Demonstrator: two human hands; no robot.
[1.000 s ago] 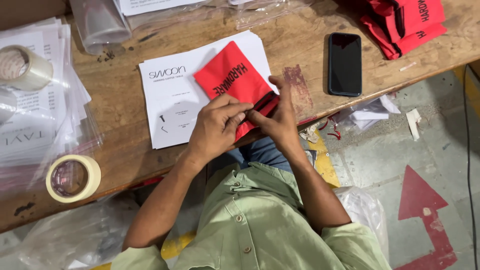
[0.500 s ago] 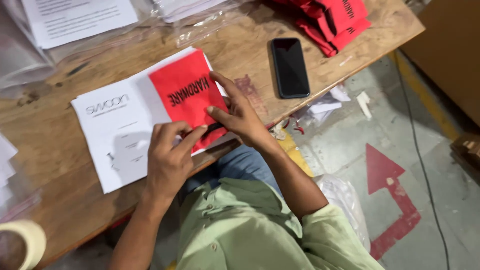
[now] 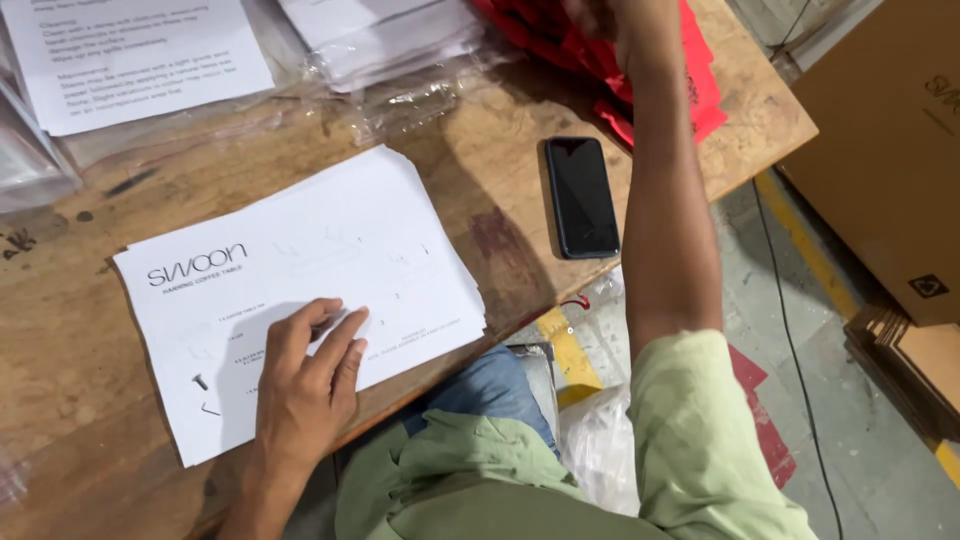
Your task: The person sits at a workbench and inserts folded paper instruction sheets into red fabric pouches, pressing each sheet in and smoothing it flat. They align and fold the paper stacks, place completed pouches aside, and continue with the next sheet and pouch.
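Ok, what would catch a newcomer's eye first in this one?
Probably the stack of white instruction sheets in the middle of the wooden workbench, with the left hand resting flat on its near edge. Next, the right hand stretched to the far edge, onto a pile of red folded packets. A black phone lies face up between the two.

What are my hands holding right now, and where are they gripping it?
The left hand holds nothing; it rests flat on the stack of white sheets. The right hand reaches into the red packets; whether it grips one cannot be told.
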